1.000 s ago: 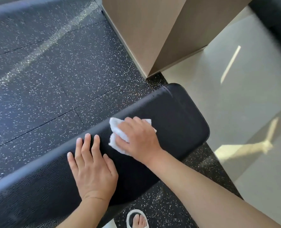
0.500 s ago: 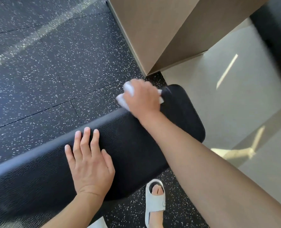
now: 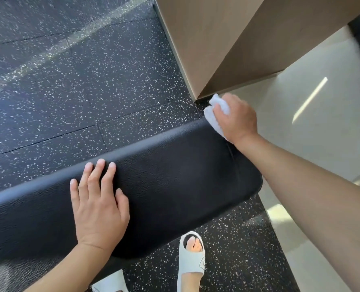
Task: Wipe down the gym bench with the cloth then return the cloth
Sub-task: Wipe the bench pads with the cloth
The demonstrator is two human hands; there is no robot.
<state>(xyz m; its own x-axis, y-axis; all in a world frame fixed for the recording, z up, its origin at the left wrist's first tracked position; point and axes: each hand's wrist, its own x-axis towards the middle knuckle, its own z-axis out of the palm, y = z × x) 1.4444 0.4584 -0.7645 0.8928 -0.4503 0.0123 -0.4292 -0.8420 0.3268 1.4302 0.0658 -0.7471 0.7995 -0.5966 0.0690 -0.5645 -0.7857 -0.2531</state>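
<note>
The black padded gym bench (image 3: 174, 178) runs from the lower left to the middle right of the head view. My right hand (image 3: 237, 119) is closed around a crumpled white cloth (image 3: 213, 114) and presses it on the bench's far right corner. My left hand (image 3: 100, 203) lies flat on the pad near its middle, fingers spread, holding nothing.
A tan wooden cabinet or pillar (image 3: 227, 39) stands close behind the bench's end. Black speckled rubber flooring (image 3: 69, 91) lies to the left, pale smooth flooring (image 3: 311, 133) to the right. My foot in a white sandal (image 3: 190, 262) stands under the bench's near edge.
My right hand has swept the cloth from the middle of the pad out to the far right corner. My left hand has stayed flat on the bench.
</note>
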